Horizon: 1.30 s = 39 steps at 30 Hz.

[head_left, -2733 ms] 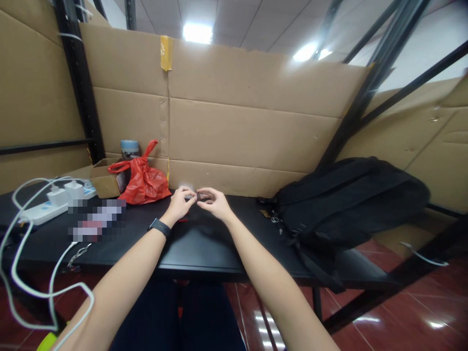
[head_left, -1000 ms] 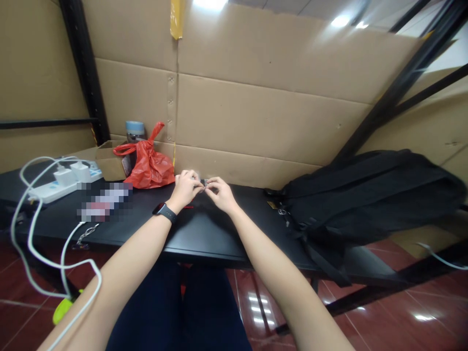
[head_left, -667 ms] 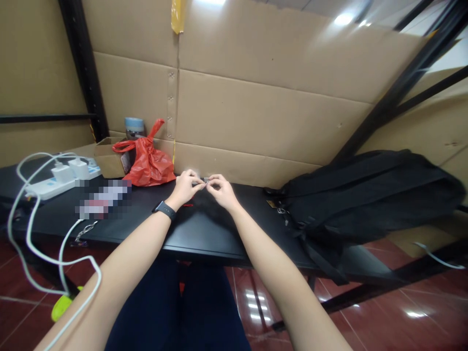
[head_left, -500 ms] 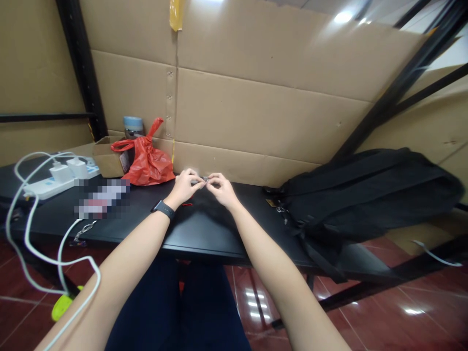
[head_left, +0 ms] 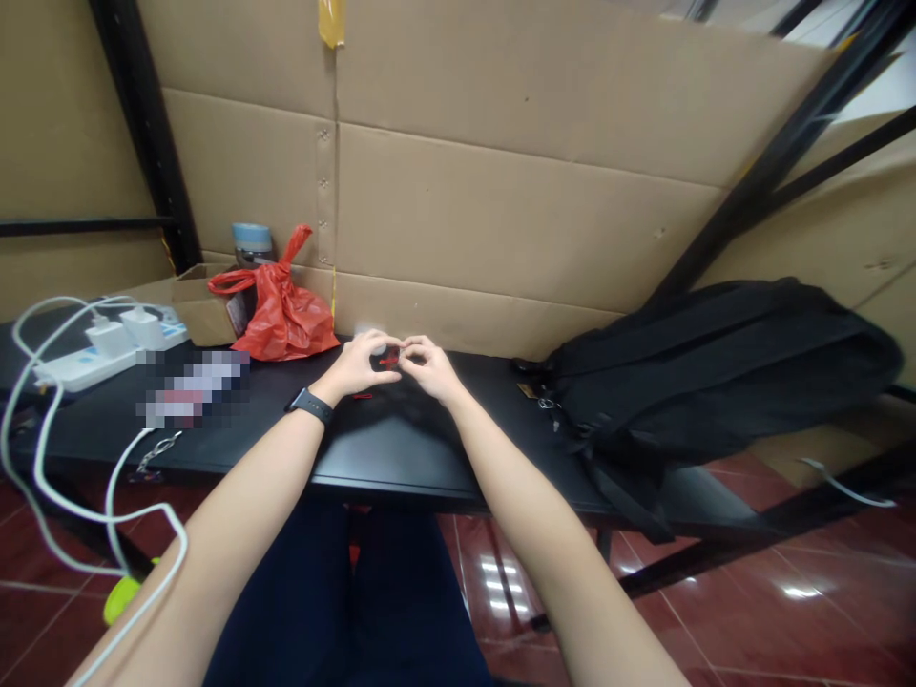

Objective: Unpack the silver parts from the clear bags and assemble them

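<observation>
My left hand (head_left: pixel 360 366), with a dark watch (head_left: pixel 310 405) on its wrist, is over the black table (head_left: pixel 401 448). Its thumb and forefinger are spread apart in a C shape, and nothing shows between them. Close beside it, the thumb and fingertips of my right hand (head_left: pixel 430 372) are pinched together. A small thing may be in that pinch, but it is too tiny to name. Small red items (head_left: pixel 389 361) show through the gap of my left hand. A thin red strip (head_left: pixel 363 396) lies on the tabletop just below that hand.
Left of my hands stand a tied red plastic bag (head_left: pixel 286 315), a cardboard box (head_left: pixel 204 310) and a blue-lidded jar (head_left: pixel 252 240). Further left lies a white power strip (head_left: pixel 86 367) with cables. A black backpack (head_left: pixel 716 372) lies on the right. Cardboard (head_left: pixel 487 219) walls the back.
My left thumb has come away from the forefinger, so that hand has opened from a pinch. My right hand stays pinched. The whole view has shifted slightly.
</observation>
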Available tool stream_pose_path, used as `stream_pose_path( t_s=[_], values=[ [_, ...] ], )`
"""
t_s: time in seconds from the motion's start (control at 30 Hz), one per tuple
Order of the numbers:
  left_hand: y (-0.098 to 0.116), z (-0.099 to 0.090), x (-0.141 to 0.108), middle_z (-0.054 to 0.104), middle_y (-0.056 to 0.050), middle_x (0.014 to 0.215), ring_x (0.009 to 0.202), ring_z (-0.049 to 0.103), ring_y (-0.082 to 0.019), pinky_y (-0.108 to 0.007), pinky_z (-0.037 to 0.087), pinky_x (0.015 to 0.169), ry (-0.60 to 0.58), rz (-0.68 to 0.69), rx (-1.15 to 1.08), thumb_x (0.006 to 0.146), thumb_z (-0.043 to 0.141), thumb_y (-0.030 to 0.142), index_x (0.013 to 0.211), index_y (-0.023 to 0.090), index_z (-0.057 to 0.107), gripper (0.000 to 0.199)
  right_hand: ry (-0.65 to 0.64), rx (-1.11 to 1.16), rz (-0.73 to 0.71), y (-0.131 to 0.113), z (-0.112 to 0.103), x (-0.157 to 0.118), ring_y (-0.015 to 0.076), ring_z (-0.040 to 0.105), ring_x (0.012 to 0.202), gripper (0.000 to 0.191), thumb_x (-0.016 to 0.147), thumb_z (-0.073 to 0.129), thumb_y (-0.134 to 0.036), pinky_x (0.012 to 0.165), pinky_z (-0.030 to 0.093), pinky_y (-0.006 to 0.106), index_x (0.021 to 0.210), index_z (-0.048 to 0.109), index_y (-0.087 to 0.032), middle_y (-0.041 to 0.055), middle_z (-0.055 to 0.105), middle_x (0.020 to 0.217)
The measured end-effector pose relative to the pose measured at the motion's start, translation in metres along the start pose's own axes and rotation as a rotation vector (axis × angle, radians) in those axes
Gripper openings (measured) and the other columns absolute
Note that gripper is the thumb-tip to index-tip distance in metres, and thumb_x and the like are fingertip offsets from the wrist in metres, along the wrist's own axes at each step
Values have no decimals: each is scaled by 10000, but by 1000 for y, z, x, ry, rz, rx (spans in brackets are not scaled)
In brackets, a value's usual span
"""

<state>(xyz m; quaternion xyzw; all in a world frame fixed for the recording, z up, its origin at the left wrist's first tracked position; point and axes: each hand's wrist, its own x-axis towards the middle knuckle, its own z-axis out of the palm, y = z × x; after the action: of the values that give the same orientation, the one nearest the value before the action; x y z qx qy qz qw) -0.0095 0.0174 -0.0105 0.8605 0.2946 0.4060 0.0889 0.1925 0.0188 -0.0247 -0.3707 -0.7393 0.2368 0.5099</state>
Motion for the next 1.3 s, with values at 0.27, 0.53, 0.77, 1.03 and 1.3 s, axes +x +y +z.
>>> stream_pose_path(
  t_s=[0.27, 0.53, 0.77, 1.03, 1.3],
  values=[
    [2, -2, 4, 748, -28, 1024, 1025, 667, -234, -356, 484, 963, 83, -64, -57, 706, 833, 372, 1144, 242, 702, 475, 8, -11, 11, 4, -4, 2, 230, 621, 1024, 240, 760, 701, -428, 907, 493, 385, 722, 705, -191, 81, 630, 1067],
    [8, -1, 3, 775, -53, 1016, 941, 720, -234, -334, 528, 909, 153, -206, -142, 752, 790, 397, 1039, 201, 759, 348, -153, 51, -6, 0, -4, -3, 214, 693, 965, 534, 671, 799, -339, 768, 534, 314, 1158, 602, -242, 69, 661, 1218],
    [5, 7, 4, 779, -95, 984, 929, 733, -252, -361, 558, 889, 145, -291, -309, 718, 808, 402, 1070, 159, 751, 432, -105, 37, -4, 0, 1, -3, 190, 712, 849, 515, 657, 824, -397, 695, 548, 295, 1089, 597, -233, 73, 681, 1168],
    [-4, 4, 2, 768, -35, 922, 922, 695, -228, -367, 479, 881, 112, -330, 27, 889, 564, 292, 1056, 229, 687, 216, -28, -58, -44, -2, -12, -1, 168, 667, 779, 592, 663, 816, -371, 683, 539, 298, 1188, 582, -229, 71, 685, 1083],
    [-7, 13, -3, 769, -9, 897, 1062, 582, -258, -404, 322, 951, -308, -152, 355, 776, 692, 294, 1051, 284, 696, 275, 6, -141, -8, 6, -24, 1, 159, 642, 754, 567, 669, 804, -347, 789, 552, 357, 1190, 615, -226, 63, 681, 1084]
  ],
)
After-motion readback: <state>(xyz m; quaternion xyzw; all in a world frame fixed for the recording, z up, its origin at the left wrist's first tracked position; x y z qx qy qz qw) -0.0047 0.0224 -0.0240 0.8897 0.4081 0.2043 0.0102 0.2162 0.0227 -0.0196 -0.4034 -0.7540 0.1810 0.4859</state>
